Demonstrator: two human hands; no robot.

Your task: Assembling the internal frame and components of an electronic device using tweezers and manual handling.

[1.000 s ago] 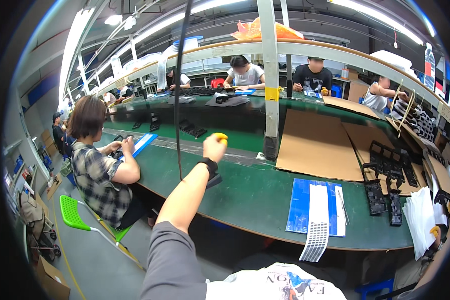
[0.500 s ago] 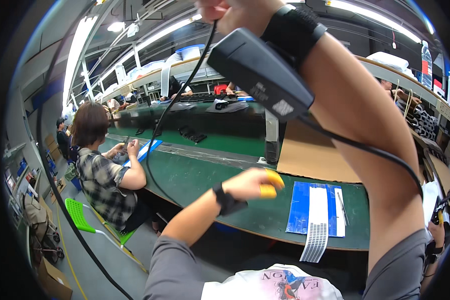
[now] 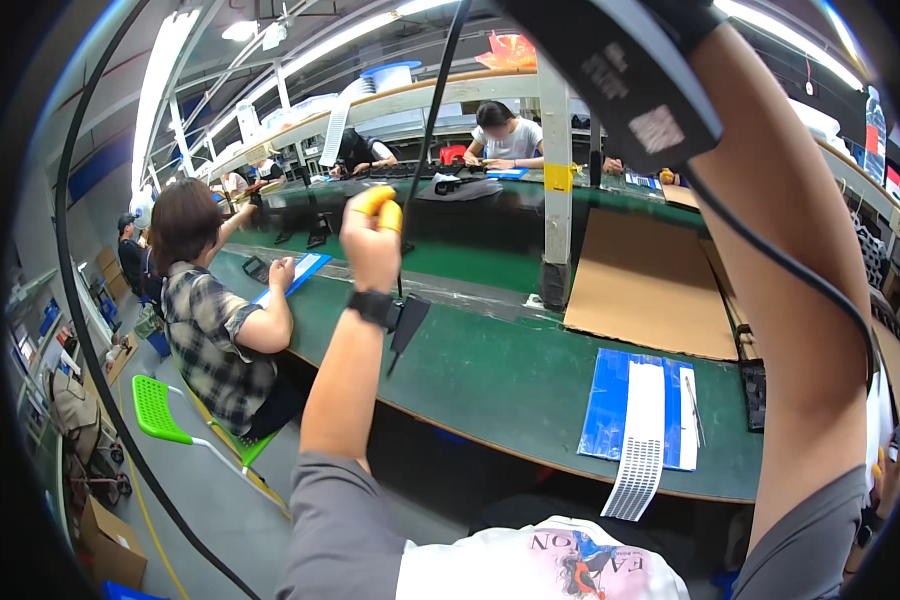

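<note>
My left hand (image 3: 372, 245) is raised over the green bench, its fingers curled closed, with yellow covers on two fingertips. Whether anything is pinched in it I cannot make out. A black cable (image 3: 432, 105) runs down beside those fingers toward the black band (image 3: 372, 308) and dark device (image 3: 407, 328) on my left wrist. My right forearm (image 3: 785, 170) reaches up past the top edge, so my right hand is out of view. A dark grey box (image 3: 630, 85) hangs by that wrist, its cable (image 3: 770, 255) trailing along the forearm.
On the green bench (image 3: 500, 405) lie a blue board (image 3: 602, 405) with a white label strip (image 3: 642, 425) and a cardboard sheet (image 3: 645, 285). A white post (image 3: 556, 150) stands beyond. At left a person (image 3: 220, 310) sits on a green chair (image 3: 157, 408); others work across the line.
My left hand has risen and moved left, with its fingers now curled upward. My right arm has gone higher and right, taking the right hand out of view and the box with it.
</note>
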